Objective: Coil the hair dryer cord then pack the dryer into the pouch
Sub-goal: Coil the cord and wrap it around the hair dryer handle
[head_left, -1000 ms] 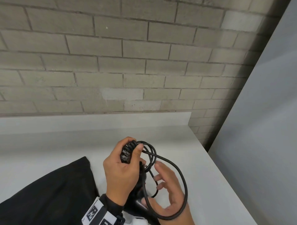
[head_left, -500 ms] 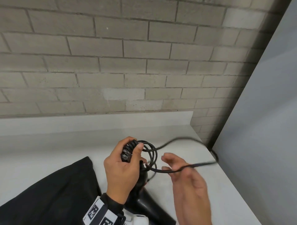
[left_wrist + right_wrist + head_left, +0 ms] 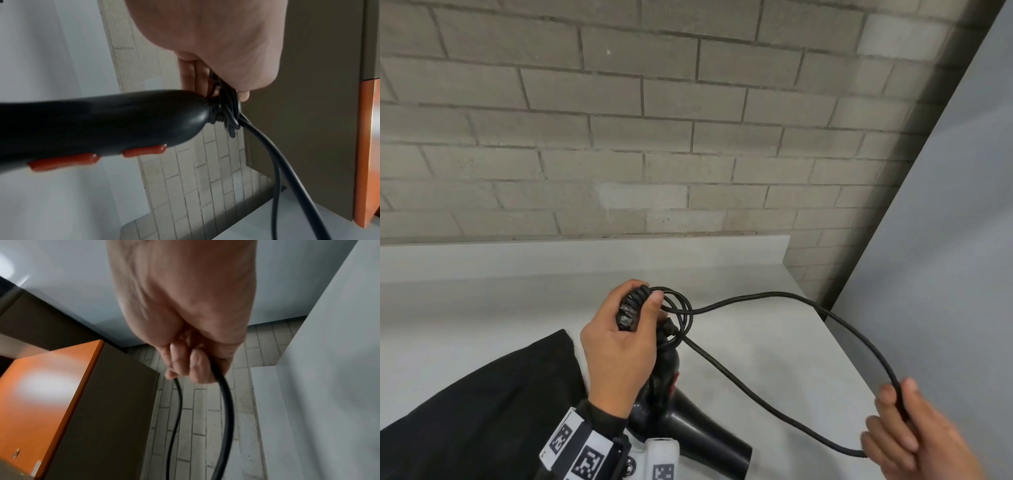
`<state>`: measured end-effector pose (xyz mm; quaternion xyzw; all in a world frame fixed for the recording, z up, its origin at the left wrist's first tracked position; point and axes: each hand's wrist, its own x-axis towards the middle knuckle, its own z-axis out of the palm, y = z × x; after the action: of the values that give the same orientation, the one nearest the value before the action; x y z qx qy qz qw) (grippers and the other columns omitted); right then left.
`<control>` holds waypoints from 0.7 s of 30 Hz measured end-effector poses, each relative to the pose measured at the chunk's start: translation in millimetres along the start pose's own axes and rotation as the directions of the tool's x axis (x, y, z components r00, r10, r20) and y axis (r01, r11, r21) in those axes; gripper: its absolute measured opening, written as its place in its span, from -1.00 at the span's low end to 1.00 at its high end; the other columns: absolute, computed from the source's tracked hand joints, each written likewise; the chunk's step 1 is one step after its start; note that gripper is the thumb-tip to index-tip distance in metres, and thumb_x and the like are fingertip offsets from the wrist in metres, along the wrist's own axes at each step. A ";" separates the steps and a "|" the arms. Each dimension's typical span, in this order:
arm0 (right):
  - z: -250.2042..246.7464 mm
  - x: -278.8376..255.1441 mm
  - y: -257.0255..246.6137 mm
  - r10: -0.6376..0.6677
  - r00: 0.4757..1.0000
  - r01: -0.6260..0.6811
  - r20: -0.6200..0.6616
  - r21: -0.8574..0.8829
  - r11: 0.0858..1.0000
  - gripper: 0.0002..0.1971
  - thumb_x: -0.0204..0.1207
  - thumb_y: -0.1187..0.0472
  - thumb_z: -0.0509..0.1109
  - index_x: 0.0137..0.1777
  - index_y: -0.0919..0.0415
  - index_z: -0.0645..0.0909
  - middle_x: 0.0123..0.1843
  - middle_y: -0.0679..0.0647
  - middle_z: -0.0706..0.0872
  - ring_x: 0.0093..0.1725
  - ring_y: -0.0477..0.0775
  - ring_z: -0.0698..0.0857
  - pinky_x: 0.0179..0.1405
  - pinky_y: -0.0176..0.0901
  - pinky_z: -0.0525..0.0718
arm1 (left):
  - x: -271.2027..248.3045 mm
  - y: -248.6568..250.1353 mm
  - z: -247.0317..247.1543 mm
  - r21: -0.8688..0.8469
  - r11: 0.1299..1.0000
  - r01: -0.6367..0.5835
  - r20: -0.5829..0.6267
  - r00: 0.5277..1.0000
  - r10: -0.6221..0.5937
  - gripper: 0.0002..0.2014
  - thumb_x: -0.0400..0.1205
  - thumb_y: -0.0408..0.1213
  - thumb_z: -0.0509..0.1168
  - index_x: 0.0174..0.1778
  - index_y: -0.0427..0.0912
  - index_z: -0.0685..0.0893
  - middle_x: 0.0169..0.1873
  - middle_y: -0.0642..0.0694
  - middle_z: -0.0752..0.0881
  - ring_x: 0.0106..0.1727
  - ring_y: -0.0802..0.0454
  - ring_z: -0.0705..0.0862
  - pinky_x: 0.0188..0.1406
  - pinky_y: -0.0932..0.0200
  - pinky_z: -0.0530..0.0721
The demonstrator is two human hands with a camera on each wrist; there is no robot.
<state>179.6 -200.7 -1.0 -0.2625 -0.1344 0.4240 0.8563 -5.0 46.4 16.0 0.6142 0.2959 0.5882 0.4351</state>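
Observation:
A black hair dryer [image 3: 681, 421] with red switches [image 3: 144, 151] lies on the white counter [image 3: 774, 359], its handle pointing away from me. My left hand [image 3: 619, 342] grips the black plug [image 3: 631, 310] and a small bundle of coiled cord [image 3: 678, 311] at the end of the handle. From that bundle a long loop of black cord [image 3: 859, 329] runs out to the right. My right hand [image 3: 907, 431] holds the far bend of this loop off the counter's right edge, fingers curled round it [image 3: 218, 373]. The black pouch [image 3: 472, 411] lies flat on the counter, left of the dryer.
A grey brick wall [image 3: 654, 137] rises behind the counter's low white backsplash [image 3: 585, 257]. A pale grey panel [image 3: 945, 274] stands to the right of the counter's edge. An orange cabinet face [image 3: 41, 394] shows in the wrist views.
My right hand has swung from beside the coil out to the lower right, drawing the cord into one long loop. The left hand has kept its grip on the plug and coil.

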 end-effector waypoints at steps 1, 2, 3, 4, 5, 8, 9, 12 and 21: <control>-1.1 0.5 2.1 -0.015 0.990 -0.007 -0.139 -0.159 0.987 -0.46 0.44 -0.11 0.53 -0.04 0.47 0.63 -0.51 0.13 0.40 -0.57 0.03 0.42 -0.46 -0.12 0.44 | 0.2 0.2 0.9 0.003 1.000 0.000 0.004 1.000 0.000 -0.86 0.49 -0.03 0.41 -0.06 0.16 0.68 -0.28 -0.01 0.82 -0.32 0.26 0.82 -0.20 0.52 0.68; -4.0 0.6 7.2 -0.118 0.943 -0.001 -0.312 -0.358 0.934 -0.49 0.22 -0.04 0.67 -0.17 0.44 0.65 -0.63 0.12 0.40 -0.72 0.03 0.38 -0.67 -0.23 0.44 | 0.7 -0.5 1.2 -0.005 1.000 0.004 0.010 1.000 -0.004 -0.85 0.49 -0.03 0.42 -0.04 0.12 0.70 -0.27 -0.01 0.82 -0.32 0.25 0.82 -0.19 0.49 0.71; -5.1 0.8 15.0 -0.245 0.875 -0.004 -0.418 -0.513 0.859 -0.59 0.27 0.06 0.64 -0.18 0.44 0.64 -0.65 0.18 0.48 -0.74 0.03 0.44 -0.78 -0.23 0.46 | 1.2 -0.7 1.4 -0.009 1.000 0.007 0.014 1.000 -0.006 -0.81 0.49 -0.03 0.42 -0.02 0.07 0.71 -0.26 0.00 0.82 -0.33 0.26 0.82 -0.17 0.46 0.72; -7.0 1.7 24.2 -0.361 0.830 0.028 -0.425 -0.615 0.788 -0.76 0.43 0.22 0.52 -0.12 0.44 0.63 -0.54 0.31 0.62 -0.65 0.08 0.58 -0.75 -0.23 0.57 | 1.4 -1.1 1.2 0.009 1.000 -0.002 0.011 1.000 0.002 -0.77 0.49 -0.02 0.42 0.00 0.01 0.72 -0.25 0.03 0.81 -0.31 0.30 0.80 -0.16 0.49 0.71; -6.1 2.9 33.5 -0.450 0.795 0.039 -0.406 -0.707 0.706 -0.88 0.50 0.31 0.45 -0.05 0.37 0.63 -0.32 0.42 0.73 -0.46 0.15 0.71 -0.60 -0.32 0.68 | 1.6 -2.0 0.8 0.045 0.999 -0.021 0.004 1.000 0.021 -0.74 0.49 0.00 0.42 0.02 -0.03 0.72 -0.23 0.08 0.80 -0.27 0.34 0.78 -0.15 0.54 0.67; 5.4 6.7 56.9 -0.647 0.718 0.019 -0.258 -0.922 0.388 -0.69 0.47 0.36 0.53 0.07 -0.03 0.59 0.08 0.18 0.72 0.02 0.17 0.72 -0.20 -0.64 0.61 | -0.5 -5.8 -0.9 0.091 0.994 -0.053 -0.003 0.999 0.053 -0.72 0.54 0.11 0.49 0.04 0.05 0.73 -0.24 0.16 0.79 -0.21 0.21 0.81 -0.10 0.35 0.74; 16.9 5.6 61.0 -0.690 0.708 0.091 -0.151 -0.949 0.301 -0.67 0.43 0.30 0.57 0.02 -0.13 0.60 0.03 0.04 0.73 -0.02 0.05 0.72 -0.15 -0.60 0.61 | -1.5 -7.4 -1.3 0.089 0.995 -0.051 0.006 0.999 0.051 -0.72 0.52 0.14 0.46 0.04 0.11 0.72 -0.24 0.15 0.79 -0.22 0.12 0.83 -0.10 0.20 0.79; 59.3 1.0 79.1 -0.588 0.801 0.286 0.108 -0.933 0.219 -0.92 0.44 0.01 0.54 -0.20 -0.14 0.68 -0.24 -0.11 0.76 -0.27 -0.11 0.71 -0.17 -0.54 0.60 | -4.4 -9.2 -0.9 0.091 0.994 -0.058 0.018 0.998 0.057 -0.72 0.49 0.18 0.39 0.05 0.18 0.70 -0.20 0.18 0.79 -0.25 0.02 0.84 -0.11 0.01 0.82; 106.6 12.7 103.3 -0.059 0.971 0.231 0.230 -0.860 0.455 -0.81 0.69 0.11 0.27 -0.12 -0.02 0.68 -0.45 -0.03 0.57 -0.44 -0.10 0.49 -0.37 -0.22 0.52 | -9.8 0.1 4.2 0.129 0.981 -0.143 0.030 0.990 0.141 -0.81 0.53 0.05 0.46 -0.02 0.11 0.70 -0.16 0.31 0.76 -0.25 0.31 0.77 -0.20 0.57 0.62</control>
<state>71.3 -102.9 29.0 -0.6169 -0.4266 0.2395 0.6165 -2.3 37.0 11.8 0.6671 0.2848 0.5905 0.3537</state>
